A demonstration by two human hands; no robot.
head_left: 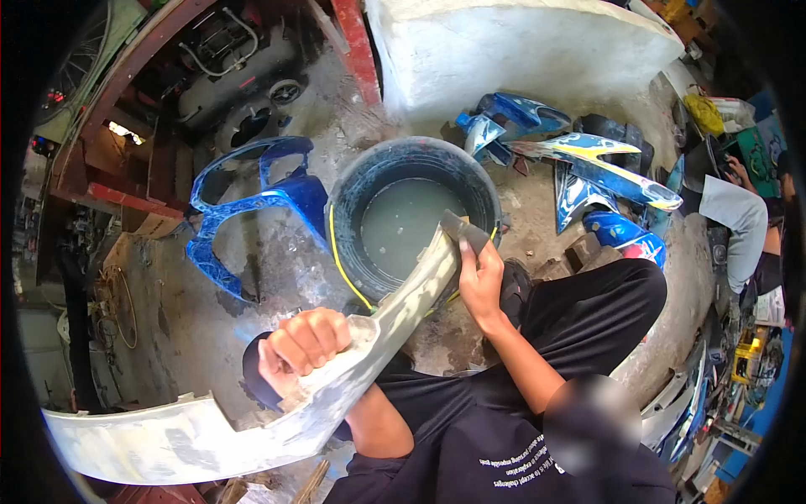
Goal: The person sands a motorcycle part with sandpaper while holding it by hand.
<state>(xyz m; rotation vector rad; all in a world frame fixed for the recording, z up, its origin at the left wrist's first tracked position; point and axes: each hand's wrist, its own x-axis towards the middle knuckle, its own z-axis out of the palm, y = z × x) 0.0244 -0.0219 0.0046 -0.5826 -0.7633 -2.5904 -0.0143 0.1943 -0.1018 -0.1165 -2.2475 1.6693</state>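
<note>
A long curved plastic body panel (369,361), patchy white and grey, runs from the lower left up to the bucket's rim. My left hand (306,346) is closed around its inner edge near the middle, and my left forearm passes beneath it. At the panel's narrow upper end, my right hand (480,281) pinches a dark grey piece of sandpaper (464,233) folded against the tip. Just beyond stands a black bucket (346,181) with a yellow handle, holding cloudy water (411,220). The panel's tip lies over the bucket's near rim.
A blue motorcycle frame cover (294,195) lies on the concrete floor left of the bucket. Several blue, white and yellow fairing pieces (596,155) are piled to the right. Behind is a white block (512,55). Another person's leg (735,223) shows at far right, near tools and scattered parts.
</note>
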